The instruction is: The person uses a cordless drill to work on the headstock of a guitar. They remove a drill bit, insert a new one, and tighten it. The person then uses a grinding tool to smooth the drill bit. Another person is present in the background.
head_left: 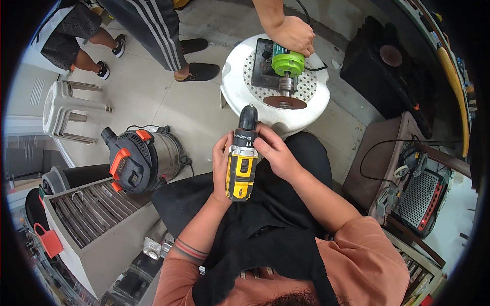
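In front of my apron I hold a yellow and black cordless drill (pixel 242 168) with its black chuck pointing away from me. My left hand (pixel 220 166) is closed along the drill's left side, its lower fingers hidden behind the body. My right hand (pixel 275 151) grips the ring just behind the chuck, thumb on top. Beyond the chuck, a green motor tool (pixel 287 62) with a brown disc (pixel 285 102) on its shaft rests on a white plastic stool (pixel 236 86). Another person's hand (pixel 294 36) presses on that motor.
To the left stands a shop vacuum (pixel 138 163) with orange latches. Stacked white stools (pixel 64 104) are farther left, near two standing people. A grey rack of slats (pixel 97 214) sits at lower left. On the right are a brown cabinet (pixel 375 166) and a perforated box (pixel 419 196) with cables.
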The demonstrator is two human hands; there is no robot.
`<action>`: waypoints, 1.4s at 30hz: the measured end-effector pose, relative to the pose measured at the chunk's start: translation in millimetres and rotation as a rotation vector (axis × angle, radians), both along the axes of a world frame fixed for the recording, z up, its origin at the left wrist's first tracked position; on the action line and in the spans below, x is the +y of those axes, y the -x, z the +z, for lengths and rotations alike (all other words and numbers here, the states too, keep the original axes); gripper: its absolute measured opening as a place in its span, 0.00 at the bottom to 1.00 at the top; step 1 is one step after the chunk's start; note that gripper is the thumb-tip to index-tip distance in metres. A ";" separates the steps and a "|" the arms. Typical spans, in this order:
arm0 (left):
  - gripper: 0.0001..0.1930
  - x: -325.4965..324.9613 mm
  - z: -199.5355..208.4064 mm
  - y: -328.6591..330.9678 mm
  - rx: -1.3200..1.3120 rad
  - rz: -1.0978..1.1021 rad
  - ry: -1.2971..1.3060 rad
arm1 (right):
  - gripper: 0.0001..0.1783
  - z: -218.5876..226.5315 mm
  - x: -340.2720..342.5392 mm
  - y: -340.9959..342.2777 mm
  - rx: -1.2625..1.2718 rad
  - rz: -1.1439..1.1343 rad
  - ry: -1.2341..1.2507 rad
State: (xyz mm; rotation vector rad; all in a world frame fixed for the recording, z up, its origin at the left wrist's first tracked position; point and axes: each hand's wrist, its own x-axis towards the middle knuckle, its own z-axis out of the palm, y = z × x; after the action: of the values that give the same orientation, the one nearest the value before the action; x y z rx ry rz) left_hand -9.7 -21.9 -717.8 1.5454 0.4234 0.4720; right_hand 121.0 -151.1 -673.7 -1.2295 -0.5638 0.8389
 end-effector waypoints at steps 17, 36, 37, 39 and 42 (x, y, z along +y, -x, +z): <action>0.22 10.5 -36.0 0.7 0.037 -0.020 0.029 | 0.39 -23.7 5.8 -9.4 -0.029 0.094 -0.007; 0.26 10.4 -9.8 -0.5 0.208 -0.074 0.057 | 0.39 -11.5 1.7 -3.1 0.063 0.061 -0.003; 0.26 9.1 -10.7 -0.7 0.200 -0.066 0.090 | 0.39 -12.2 1.0 -3.4 0.072 0.067 0.005; 0.26 8.3 -10.7 -0.9 0.182 -0.069 0.077 | 0.39 -10.2 1.1 -4.1 0.075 0.073 -0.013; 0.26 10.8 -6.5 -0.2 0.146 -0.112 -0.126 | 0.39 -7.6 1.0 -3.9 0.083 0.066 -0.027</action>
State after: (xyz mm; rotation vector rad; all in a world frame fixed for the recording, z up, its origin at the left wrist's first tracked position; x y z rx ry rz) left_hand -9.6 -11.0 -724.3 1.7221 0.4232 0.3052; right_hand 124.8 -150.0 -681.3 -1.1511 -0.5491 0.9306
